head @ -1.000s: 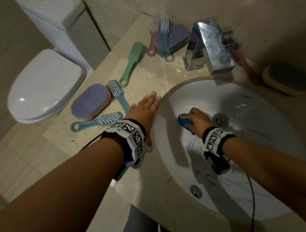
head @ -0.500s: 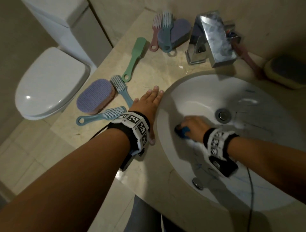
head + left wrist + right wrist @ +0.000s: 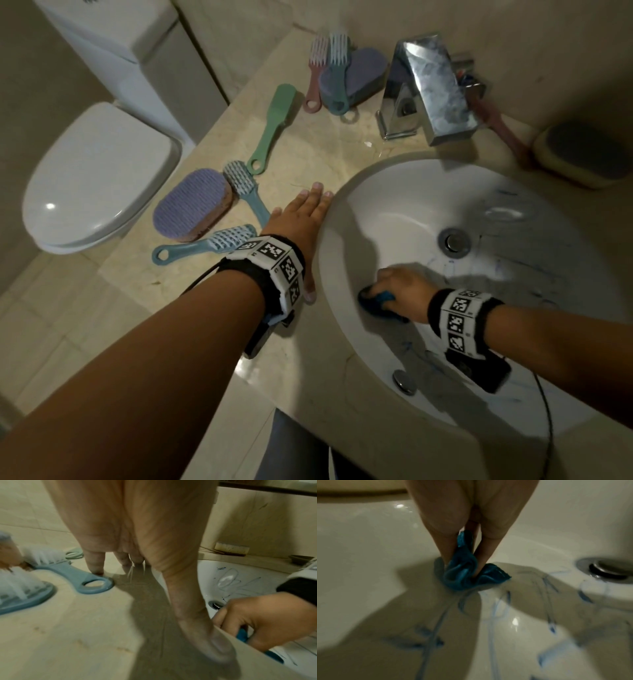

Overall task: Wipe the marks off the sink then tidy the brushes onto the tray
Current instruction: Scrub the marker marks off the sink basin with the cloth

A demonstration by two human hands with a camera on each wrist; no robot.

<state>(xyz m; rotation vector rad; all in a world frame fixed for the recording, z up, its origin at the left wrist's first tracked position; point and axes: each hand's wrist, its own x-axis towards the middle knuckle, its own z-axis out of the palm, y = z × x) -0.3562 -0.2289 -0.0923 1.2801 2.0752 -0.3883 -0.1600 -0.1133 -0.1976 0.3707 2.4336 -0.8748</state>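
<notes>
My right hand [image 3: 400, 291] has the blue cloth [image 3: 462, 572] bunched in its fingers, pressed onto the sink [image 3: 394, 212] wall left of the drain [image 3: 454, 241]. My left hand [image 3: 301, 219] lies flat and relaxed on the counter [image 3: 205, 284] by the sink's rim.

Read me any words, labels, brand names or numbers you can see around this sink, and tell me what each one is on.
No readable text in any view.
Left wristband: black-and-white square code patterns only, no letters or numbers.
Right wristband: the same kind of code patterns, no words.
Tap, brushes and sink: no brand or label shows.
Blue marks in the sink: loose scribbles, not letters.
</notes>
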